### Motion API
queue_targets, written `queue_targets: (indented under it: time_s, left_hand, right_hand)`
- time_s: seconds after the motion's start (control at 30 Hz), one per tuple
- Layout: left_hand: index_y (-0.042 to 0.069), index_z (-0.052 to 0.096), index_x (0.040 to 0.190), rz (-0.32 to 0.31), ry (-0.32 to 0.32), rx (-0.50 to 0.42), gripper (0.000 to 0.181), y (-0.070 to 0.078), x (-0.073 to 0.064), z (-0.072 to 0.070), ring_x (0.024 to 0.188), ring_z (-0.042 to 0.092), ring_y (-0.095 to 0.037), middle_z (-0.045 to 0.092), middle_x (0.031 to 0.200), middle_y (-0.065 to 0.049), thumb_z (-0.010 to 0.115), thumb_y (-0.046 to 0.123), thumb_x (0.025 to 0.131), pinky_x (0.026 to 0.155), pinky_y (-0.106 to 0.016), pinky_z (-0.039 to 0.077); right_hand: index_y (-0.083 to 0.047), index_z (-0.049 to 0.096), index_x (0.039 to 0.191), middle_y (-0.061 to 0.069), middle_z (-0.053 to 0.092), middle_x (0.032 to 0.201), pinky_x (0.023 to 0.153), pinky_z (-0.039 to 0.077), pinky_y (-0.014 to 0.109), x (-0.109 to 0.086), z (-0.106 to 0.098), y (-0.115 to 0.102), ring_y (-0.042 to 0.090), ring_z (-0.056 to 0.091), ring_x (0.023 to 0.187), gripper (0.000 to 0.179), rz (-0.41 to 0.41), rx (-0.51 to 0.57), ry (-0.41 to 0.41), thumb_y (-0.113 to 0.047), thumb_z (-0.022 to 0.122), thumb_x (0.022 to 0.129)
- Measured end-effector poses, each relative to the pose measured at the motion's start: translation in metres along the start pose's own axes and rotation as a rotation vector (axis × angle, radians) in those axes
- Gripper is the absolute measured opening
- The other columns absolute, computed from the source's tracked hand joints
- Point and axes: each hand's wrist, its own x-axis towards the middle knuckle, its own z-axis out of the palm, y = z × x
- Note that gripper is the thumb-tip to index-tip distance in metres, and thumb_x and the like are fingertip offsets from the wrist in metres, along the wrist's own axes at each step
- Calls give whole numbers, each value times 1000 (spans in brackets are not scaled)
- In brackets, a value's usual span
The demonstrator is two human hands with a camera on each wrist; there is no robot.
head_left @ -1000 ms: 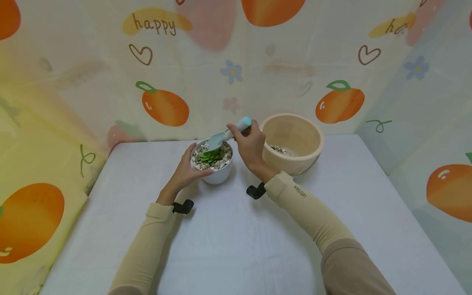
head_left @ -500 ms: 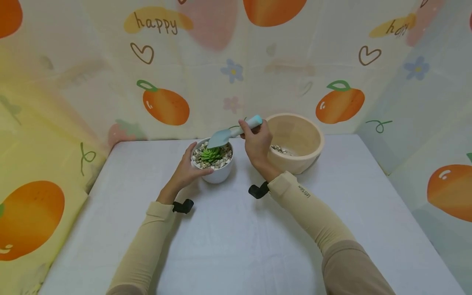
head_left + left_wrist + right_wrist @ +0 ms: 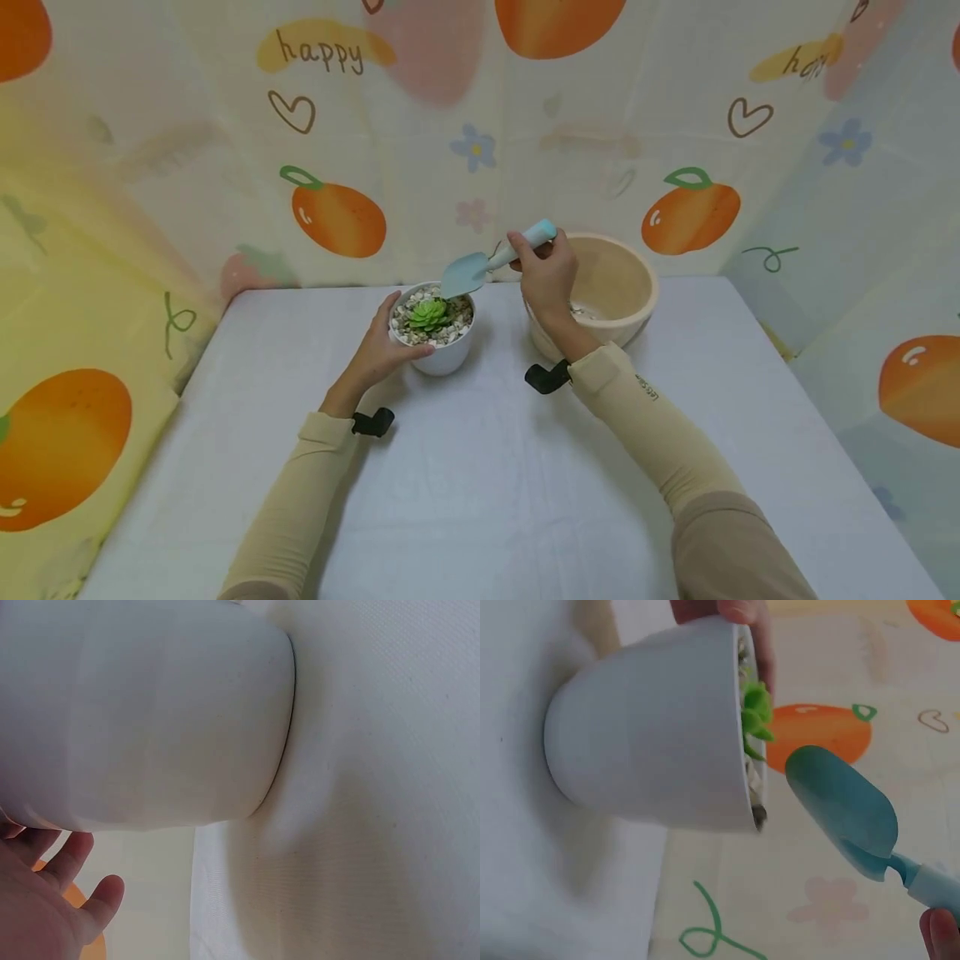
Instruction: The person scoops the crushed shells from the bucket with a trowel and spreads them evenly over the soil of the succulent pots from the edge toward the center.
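Note:
A white flower pot (image 3: 444, 360) stands upright on the table, filled with pebbles (image 3: 453, 331) around a green succulent (image 3: 429, 315). My left hand (image 3: 372, 350) holds it from the left side, thumb at the near rim and fingers around the far left; the left wrist view shows the pot's wall (image 3: 150, 712) close up. Between its thumb and fingers, my right hand (image 3: 551, 282) grips the handle of a light blue trowel (image 3: 465, 275). In the right wrist view, the blade (image 3: 844, 806) is just off the pot's rim, apart from the succulent, and no pebbles show on it.
A large beige planter (image 3: 649, 293) stands to the right, partly behind my right hand, with a few pebbles (image 3: 583, 312) in its bottom. A patterned cloth (image 3: 555, 167) hangs behind the white table (image 3: 480, 483).
My right hand has moved right and a little up with the trowel, taking the blade from over the succulent to the pot's far right rim. My left hand and the pot stay put.

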Motion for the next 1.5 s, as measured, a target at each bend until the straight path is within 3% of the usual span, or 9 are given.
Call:
queue_targets:
  time_s: [0.2, 0.43, 0.77, 1.5]
  left_hand:
    - [17, 8, 157, 2, 4, -6, 117, 2, 1, -1, 150, 16, -36, 14, 163, -16, 86, 34, 72, 118, -60, 19]
    - [17, 10, 157, -9, 5, -7, 115, 3, -1, 1, 149, 18, -35, 17, 161, -16, 86, 33, 71, 117, -60, 20]
    - [18, 9, 157, -7, -5, -18, 117, 2, 0, 0, 150, 16, -36, 15, 162, -15, 86, 35, 71, 117, -62, 19]
    - [18, 9, 157, -19, -8, -16, 117, 0, 0, -2, 150, 17, -35, 16, 162, -14, 86, 35, 71, 118, -61, 19]
  right_hand:
    - [-9, 54, 86, 10, 67, 82, 61, 58, 22, 10, -20, -5, 9, 69, 66, 22, 68, 49, 6, -19, 74, 87]
    - [-9, 56, 86, 7, 68, 81, 61, 59, 25, 19, -39, -9, 11, 70, 61, 19, 149, 126, 24, -15, 75, 86]
    - [-6, 58, 87, 7, 69, 79, 58, 59, 27, 34, -59, -15, 13, 69, 58, 18, 202, 222, 71, -11, 75, 84]
    - [-6, 61, 86, 4, 67, 72, 55, 57, 25, 57, -102, -22, 14, 70, 56, 17, 211, 251, 170, -12, 77, 83]
